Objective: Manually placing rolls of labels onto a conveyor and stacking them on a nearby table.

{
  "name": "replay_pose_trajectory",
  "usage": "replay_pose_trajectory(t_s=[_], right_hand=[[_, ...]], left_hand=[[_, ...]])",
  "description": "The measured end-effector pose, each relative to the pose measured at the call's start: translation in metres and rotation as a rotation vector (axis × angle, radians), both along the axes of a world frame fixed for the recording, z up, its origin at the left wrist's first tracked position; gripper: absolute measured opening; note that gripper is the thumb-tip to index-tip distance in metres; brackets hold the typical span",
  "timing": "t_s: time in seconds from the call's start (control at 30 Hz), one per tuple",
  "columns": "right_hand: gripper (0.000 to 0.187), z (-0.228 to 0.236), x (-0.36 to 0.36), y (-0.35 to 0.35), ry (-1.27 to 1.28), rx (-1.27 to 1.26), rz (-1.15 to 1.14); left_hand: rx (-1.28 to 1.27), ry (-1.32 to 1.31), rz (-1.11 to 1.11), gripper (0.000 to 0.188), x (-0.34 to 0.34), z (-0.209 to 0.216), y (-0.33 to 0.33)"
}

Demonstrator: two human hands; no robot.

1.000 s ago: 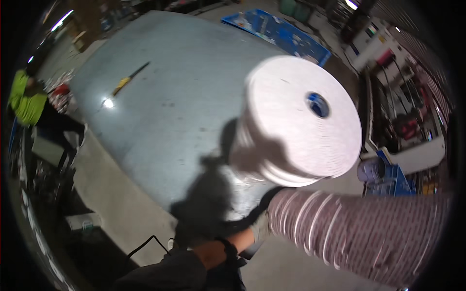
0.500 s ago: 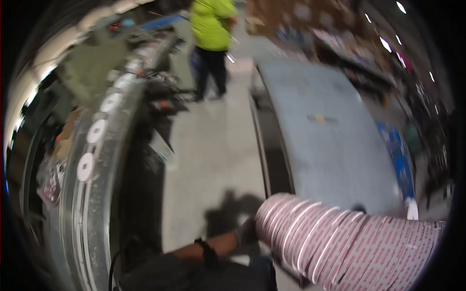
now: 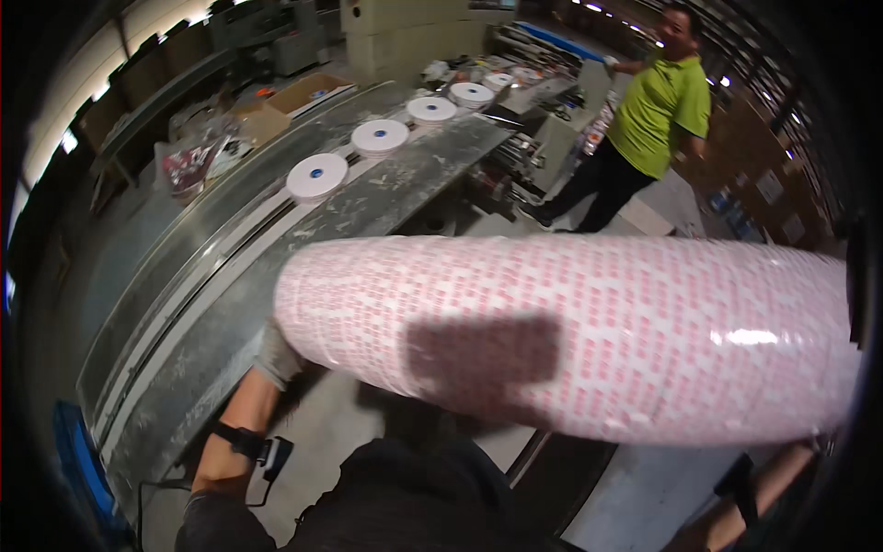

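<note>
A long pink-and-white printed stack of tape rolls [image 3: 607, 322] lies sideways across the middle of the head view, with a shiny clear wrap on it. My left hand [image 3: 278, 357], in a pale glove, grips its left end from below. At the lower right, my right hand [image 3: 821, 443] is mostly hidden beneath the right end, which it holds up. Dark bands with small devices circle both wrists. Several flat white rolls [image 3: 380, 136] with blue centres sit in a line on the metal conveyor [image 3: 386, 198] beyond the stack.
A person in a yellow-green shirt [image 3: 658, 120] stands at the far right, beside the machinery. Behind the conveyor are a cardboard box [image 3: 308, 95] and clear plastic bags [image 3: 193, 166]. A grey tabletop [image 3: 635, 497] lies under the stack's right part. Something blue [image 3: 83, 460] stands at lower left.
My view has swung left toward the conveyor. The stack of tape rolls now spans the view, raised and level, and my right forearm shows. The other person appears farther right.
</note>
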State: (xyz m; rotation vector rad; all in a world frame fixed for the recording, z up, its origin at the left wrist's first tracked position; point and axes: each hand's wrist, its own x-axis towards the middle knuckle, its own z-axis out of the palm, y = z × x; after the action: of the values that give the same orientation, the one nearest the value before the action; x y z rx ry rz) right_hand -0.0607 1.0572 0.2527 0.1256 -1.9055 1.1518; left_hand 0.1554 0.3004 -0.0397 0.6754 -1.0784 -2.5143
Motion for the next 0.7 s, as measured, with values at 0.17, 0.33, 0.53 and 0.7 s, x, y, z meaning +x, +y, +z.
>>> replay_pose_trajectory(t_s=[0.17,0.33,0.53,0.7], right_hand=[[0.057,-0.087,-0.253,-0.200,-0.134,-0.297,0.713],[0.058,-0.197,-0.320,-0.481,-0.526,-0.668,1.339],[0.058,-0.327,-0.293,-0.730,-1.070,-0.752,1.659],[0.055,-0.351,-0.268,-0.782,-1.428,-0.710,1.496]], left_hand=[[-0.084,-0.093,0.491,0.058,0.112,0.012,-0.064],[-0.137,-0.140,0.704,0.065,0.231,0.003,-0.098],[0.023,-0.203,0.845,0.072,0.311,-0.009,-0.118],[0.332,-0.507,1.198,0.062,0.299,0.009,-0.121]])
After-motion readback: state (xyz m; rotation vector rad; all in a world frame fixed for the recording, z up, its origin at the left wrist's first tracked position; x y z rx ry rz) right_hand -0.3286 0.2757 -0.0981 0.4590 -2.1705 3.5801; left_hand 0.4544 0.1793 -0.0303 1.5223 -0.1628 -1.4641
